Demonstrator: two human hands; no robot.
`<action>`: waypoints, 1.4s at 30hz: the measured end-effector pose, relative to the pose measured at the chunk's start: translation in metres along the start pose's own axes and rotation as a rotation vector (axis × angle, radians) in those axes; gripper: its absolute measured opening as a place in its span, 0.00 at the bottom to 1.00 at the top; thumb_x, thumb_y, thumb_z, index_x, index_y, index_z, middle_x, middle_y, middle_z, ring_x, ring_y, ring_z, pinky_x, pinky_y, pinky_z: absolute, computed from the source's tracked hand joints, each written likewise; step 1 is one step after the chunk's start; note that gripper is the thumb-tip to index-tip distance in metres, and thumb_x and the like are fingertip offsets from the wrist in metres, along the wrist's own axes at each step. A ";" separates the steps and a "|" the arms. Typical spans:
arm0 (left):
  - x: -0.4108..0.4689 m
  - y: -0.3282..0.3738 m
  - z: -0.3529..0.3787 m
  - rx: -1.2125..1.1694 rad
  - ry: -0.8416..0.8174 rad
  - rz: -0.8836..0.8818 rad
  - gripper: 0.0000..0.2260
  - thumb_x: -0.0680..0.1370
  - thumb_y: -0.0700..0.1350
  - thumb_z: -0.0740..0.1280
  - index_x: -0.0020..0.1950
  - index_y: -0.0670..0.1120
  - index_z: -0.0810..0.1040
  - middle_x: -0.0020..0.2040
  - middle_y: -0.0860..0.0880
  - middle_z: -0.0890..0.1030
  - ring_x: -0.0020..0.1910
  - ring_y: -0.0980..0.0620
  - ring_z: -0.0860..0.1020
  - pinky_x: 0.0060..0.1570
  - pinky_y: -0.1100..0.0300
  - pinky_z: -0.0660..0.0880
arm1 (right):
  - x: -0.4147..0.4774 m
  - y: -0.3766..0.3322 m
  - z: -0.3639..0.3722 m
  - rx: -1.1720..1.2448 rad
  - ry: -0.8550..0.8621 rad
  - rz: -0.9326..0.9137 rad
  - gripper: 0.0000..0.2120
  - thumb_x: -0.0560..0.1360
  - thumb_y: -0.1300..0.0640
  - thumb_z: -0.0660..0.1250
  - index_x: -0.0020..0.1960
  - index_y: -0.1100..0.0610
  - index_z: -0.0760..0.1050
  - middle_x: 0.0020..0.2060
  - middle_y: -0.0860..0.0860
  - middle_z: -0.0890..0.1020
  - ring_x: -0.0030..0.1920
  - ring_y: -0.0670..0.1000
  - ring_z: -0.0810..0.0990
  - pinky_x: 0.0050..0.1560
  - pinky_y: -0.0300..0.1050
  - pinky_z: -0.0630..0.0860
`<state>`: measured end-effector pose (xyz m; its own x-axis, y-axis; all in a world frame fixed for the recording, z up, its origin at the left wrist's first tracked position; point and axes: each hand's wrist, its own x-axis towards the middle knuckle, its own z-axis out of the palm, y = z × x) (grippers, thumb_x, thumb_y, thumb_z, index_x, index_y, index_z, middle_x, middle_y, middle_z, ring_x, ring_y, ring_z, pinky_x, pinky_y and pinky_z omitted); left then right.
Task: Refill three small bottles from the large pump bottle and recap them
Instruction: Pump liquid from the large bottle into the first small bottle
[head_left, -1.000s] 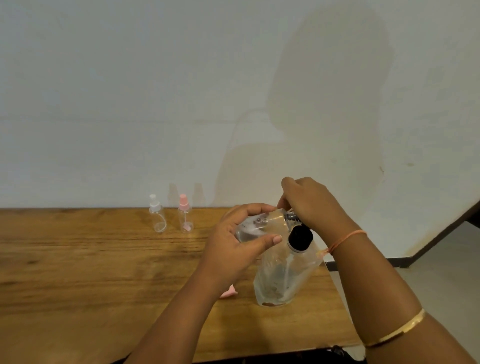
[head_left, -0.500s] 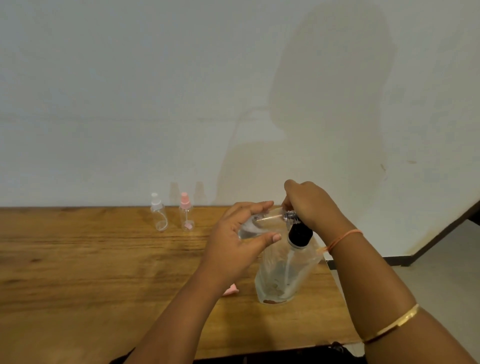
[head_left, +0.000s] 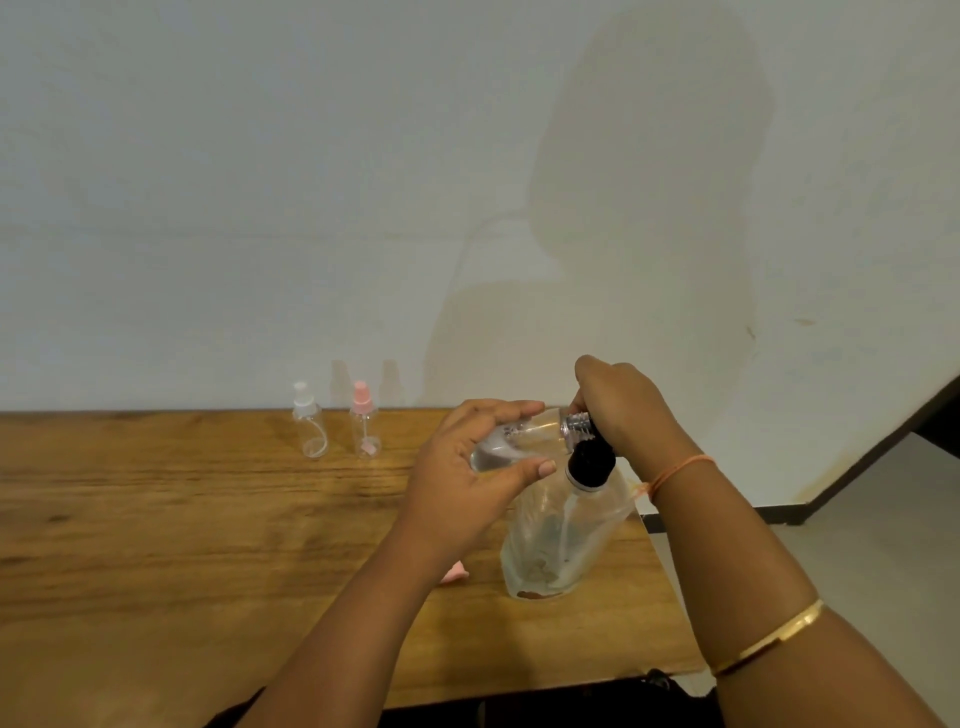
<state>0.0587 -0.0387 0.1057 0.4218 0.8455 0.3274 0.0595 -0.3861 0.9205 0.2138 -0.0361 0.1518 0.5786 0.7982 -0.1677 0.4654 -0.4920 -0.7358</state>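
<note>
Centre of frame: the left hand (head_left: 467, 483) grasps 1 small clear bottle (head_left: 524, 439), held sideways. The right hand (head_left: 618, 405) is clenched on its silver threaded neck, above a black-capped clear pouch (head_left: 561, 540) standing on the wooden table (head_left: 156, 545). Left of centre, by the wall, stand 2 capped bottles: white-capped bottle (head_left: 309, 428) and pink-capped bottle (head_left: 363, 428).
</note>
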 end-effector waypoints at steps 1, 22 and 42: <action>0.000 0.000 0.000 -0.003 0.007 -0.005 0.19 0.66 0.45 0.76 0.51 0.63 0.76 0.52 0.59 0.77 0.53 0.69 0.73 0.49 0.78 0.68 | 0.000 -0.001 0.000 0.005 0.005 -0.004 0.16 0.74 0.53 0.53 0.42 0.63 0.74 0.38 0.57 0.76 0.33 0.53 0.69 0.36 0.45 0.65; 0.001 -0.004 -0.003 -0.046 0.015 -0.027 0.20 0.66 0.44 0.76 0.50 0.64 0.77 0.52 0.59 0.78 0.53 0.69 0.74 0.52 0.76 0.69 | -0.002 -0.012 0.000 -0.050 -0.087 -0.129 0.20 0.77 0.53 0.51 0.36 0.63 0.75 0.32 0.54 0.76 0.31 0.52 0.69 0.33 0.42 0.64; 0.000 -0.007 -0.003 -0.088 0.020 -0.045 0.20 0.66 0.42 0.77 0.50 0.62 0.77 0.52 0.58 0.80 0.53 0.64 0.77 0.54 0.68 0.74 | -0.006 -0.014 -0.006 -0.102 -0.129 -0.140 0.21 0.78 0.54 0.49 0.40 0.63 0.76 0.30 0.54 0.76 0.31 0.51 0.70 0.33 0.41 0.63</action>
<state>0.0560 -0.0347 0.0997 0.4019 0.8690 0.2887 -0.0025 -0.3143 0.9493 0.2079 -0.0361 0.1674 0.4163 0.8959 -0.1554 0.6046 -0.4004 -0.6885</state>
